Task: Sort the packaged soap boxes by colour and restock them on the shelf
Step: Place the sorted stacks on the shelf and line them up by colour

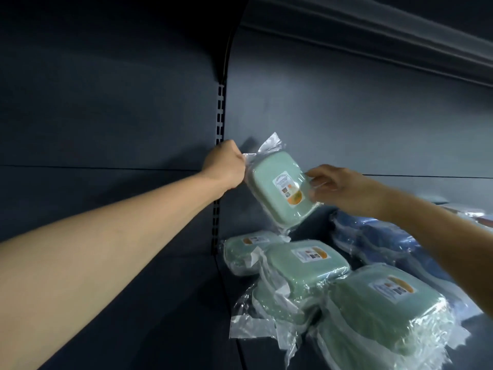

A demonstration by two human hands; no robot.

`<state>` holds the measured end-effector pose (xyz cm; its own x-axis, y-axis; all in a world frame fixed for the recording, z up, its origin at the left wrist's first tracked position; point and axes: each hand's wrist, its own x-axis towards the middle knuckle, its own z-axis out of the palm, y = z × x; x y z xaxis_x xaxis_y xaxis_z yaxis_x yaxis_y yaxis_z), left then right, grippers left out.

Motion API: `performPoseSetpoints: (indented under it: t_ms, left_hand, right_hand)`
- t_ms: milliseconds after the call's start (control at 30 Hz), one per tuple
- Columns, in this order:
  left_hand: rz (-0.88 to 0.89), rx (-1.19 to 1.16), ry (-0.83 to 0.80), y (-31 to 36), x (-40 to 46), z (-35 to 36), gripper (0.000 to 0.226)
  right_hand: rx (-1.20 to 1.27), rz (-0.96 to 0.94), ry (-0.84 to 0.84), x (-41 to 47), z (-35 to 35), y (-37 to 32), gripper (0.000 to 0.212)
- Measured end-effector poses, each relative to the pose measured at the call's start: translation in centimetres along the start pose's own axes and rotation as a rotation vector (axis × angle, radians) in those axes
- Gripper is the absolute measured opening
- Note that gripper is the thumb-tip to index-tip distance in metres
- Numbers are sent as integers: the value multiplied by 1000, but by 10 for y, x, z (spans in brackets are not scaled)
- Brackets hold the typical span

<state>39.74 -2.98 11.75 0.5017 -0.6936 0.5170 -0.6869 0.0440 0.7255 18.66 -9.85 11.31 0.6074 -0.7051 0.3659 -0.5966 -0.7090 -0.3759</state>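
Closest to me, low on the right, a green soap box in clear wrap lies on the dark shelf, sitting on top of other wrapped green ones. Just beyond it, another green box rests on a stack, and a third lies further back by the slotted upright. To the right of the greens, behind my right forearm, there's a heap of blue wrapped boxes, blurred, so I can't count them.

Up above all that, I've got one green soap box in the air, tilted, label facing me, clear of the pile below. My left hand is curled tight, pinching the loose plastic wrap at the box's upper left corner. My right hand is on the opposite side, fingers bent round the right edge of the box near the label, thumb against the front.

Behind the held box, the dark back panel of the shelving, and above it on the right the underside of the next shelf.
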Motion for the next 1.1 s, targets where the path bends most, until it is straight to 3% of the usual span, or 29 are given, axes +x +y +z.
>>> performPoseSetpoints:
  t_ms: [133, 233, 300, 367, 500, 600, 733, 800, 900, 1000, 1100]
  left_hand:
    - [214, 158, 45, 21, 16, -1, 11]
    - [291, 128, 64, 31, 24, -1, 10]
    - [251, 32, 76, 31, 26, 1, 8]
    - [153, -2, 32, 27, 24, 5, 27]
    - [-143, -75, -290, 13, 11, 15, 77]
    - [-171, -66, -353, 11, 4, 23, 85]
    - [-116, -67, -350, 16, 7, 23, 74]
    - [-83, 23, -358, 20, 6, 23, 78]
    - [-11, 152, -299, 25, 3, 27, 63]
    - [35, 292, -250, 31, 2, 27, 67]
    - [83, 467, -262, 30, 2, 29, 95]
  right_hand:
    - [302, 45, 19, 15, -2, -9, 44]
    - [573, 114, -23, 18, -5, -16, 45]
    - [616, 137, -97, 18, -4, -19, 24]
    - [629, 172, -128, 17, 2, -22, 9]
    - [760, 261, -144, 21, 16, -25, 18]
    - [800, 255, -163, 21, 23, -29, 21]
    - [724, 136, -204, 13, 30, -25, 17]
    - [668, 97, -215, 7, 30, -23, 23]
    - [548, 82, -224, 0, 29, -18, 27]
    - [340, 71, -235, -4, 26, -8, 40]
    - [12, 19, -156, -12, 21, 9, 33]
